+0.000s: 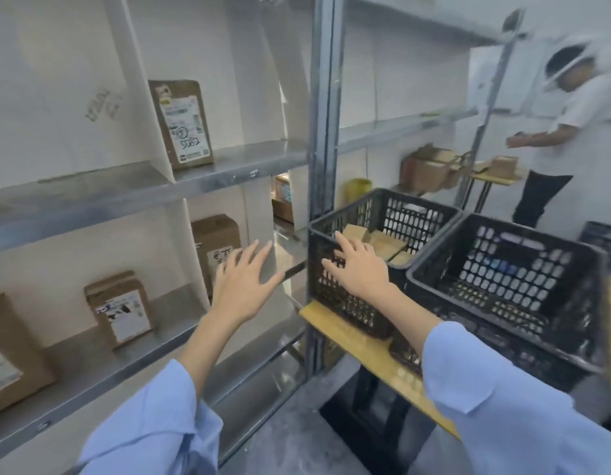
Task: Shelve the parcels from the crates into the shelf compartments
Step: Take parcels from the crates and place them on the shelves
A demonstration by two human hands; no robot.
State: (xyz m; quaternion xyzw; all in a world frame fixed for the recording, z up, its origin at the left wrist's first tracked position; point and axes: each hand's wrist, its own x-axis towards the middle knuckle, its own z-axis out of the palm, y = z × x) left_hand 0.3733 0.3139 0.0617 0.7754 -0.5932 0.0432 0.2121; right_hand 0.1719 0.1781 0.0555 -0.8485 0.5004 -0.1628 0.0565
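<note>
1. Two black crates sit on a yellow board (352, 341) to the right of the steel post (322, 132). The first crate (348, 313) stands just beside the post, and the second crate (523, 255) touches its far side.
2. Brown parcels (377, 243) lie in the first crate.
3. The right hand (357, 269) is spread flat, fingers straight, over the first crate's near rim. It holds nothing, and I cannot tell whether it touches the rim.
4. The left hand (244, 286) hovers left of the post in front of the lower shelf (91, 365), fingers fanned wide and empty.
5. Left of the post, an upper parcel (182, 123) stands upright on the higher shelf (228, 166). A lower parcel (211, 241) stands behind the left hand, and a labelled parcel (120, 308) stands farther left.
6. Well right of the post, another person (571, 132) stands by a table with boxes.
</note>
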